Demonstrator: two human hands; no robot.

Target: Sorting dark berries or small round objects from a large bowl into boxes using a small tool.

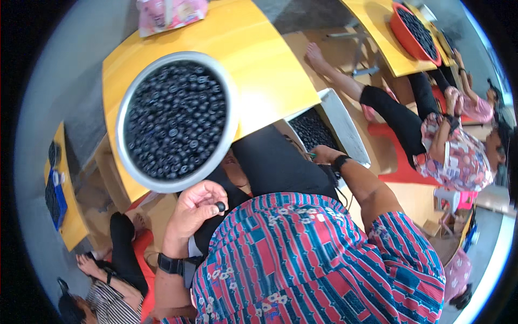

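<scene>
Between the thumb and fingers of my left hand (197, 208) is a small round black rubber-like piece (220, 206). That hand is beside the near rim of a large metal bowl (232, 116), which is heaped with many similar black ring-shaped pieces (175, 119). My right hand (325, 155) is closed at the near edge of a white box (342, 124), low to the right of my lap. A bit of a thin green tool (312, 155) sticks out of its fingers; the rest is hidden. More black pieces (313, 129) lie inside the box.
The bowl stands on a yellow table (270, 70), with a pink bag (170, 15) at its far edge. Another yellow table (372, 32) at far right bears a red basin (404, 40) of black pieces. People sit to the right and at lower left, near a blue tray (59, 200).
</scene>
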